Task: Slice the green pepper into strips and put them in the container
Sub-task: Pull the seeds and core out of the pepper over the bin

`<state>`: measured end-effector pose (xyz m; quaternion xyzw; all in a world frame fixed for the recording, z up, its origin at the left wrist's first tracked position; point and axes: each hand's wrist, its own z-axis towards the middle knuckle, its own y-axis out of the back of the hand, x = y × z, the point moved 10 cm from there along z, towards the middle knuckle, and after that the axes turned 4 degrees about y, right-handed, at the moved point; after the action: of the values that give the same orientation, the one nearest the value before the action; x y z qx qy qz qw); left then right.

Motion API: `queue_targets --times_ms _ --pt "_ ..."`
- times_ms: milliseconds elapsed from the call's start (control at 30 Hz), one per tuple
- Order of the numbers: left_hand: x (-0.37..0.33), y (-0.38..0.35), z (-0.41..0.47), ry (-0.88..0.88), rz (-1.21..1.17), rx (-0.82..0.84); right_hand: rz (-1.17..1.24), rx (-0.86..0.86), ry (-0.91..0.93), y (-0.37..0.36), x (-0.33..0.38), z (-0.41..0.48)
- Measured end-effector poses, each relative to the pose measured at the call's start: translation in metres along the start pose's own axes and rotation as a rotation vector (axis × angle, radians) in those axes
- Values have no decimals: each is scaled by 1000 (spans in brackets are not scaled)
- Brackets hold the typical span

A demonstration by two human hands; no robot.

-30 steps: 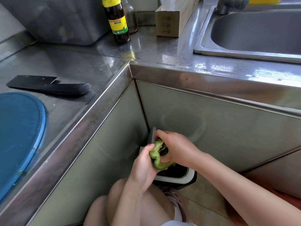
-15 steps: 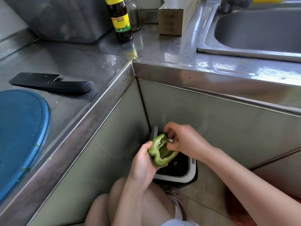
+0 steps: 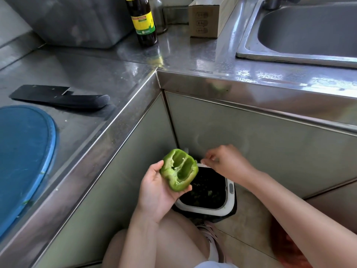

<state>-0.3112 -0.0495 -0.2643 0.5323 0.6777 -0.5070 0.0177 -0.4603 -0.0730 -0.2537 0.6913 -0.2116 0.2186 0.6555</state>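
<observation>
One pepper half [image 3: 178, 169] on my feed, held in the left hand [image 3: 154, 190]. The palm is under the skin side, the thumb is on the upper left edge, and the fingertips curl up round the lower right edge.

Cut side faces up at the camera. Skin is bright green and the flesh is paler along the rim. Inside are two hollow chambers split by a pale rib, with a few whitish seeds stuck near the rib. The left rim looks ragged rather than clean.

Right hand [image 3: 226, 163] is just right of the pepper, not touching it, above the far rim of the bin [image 3: 230, 192]. It's motion-blurred. The fingers are bent with their tips close together, and I can't tell if they pinch anything.

The bin sits on the floor, below and right of the left hand. It has a white rim, a dark inside and green scraps in it.

The counter [image 3: 116, 74] is up and left of the left hand. A black knife [image 3: 58, 96] lies flat there, just beyond a blue cutting board [image 3: 23, 144]. Both are well apart from the hands.

Far beyond the hands are a dark bottle [image 3: 144, 20] with a yellow label, a cardboard box [image 3: 204, 18] and a steel sink [image 3: 289, 59].
</observation>
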Motion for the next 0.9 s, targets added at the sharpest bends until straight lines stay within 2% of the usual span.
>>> queue_targets --times_ms 400,533,733,900 --pt "12 3 8 55 117 -8 168 -119 57 29 13 -4" --pt "19 4 8 79 159 -16 221 -96 70 32 25 -5" --pt "25 15 11 94 199 -70 194 -241 161 55 43 -13" --pt "25 7 11 76 234 -24 111 -90 242 30 53 -15"
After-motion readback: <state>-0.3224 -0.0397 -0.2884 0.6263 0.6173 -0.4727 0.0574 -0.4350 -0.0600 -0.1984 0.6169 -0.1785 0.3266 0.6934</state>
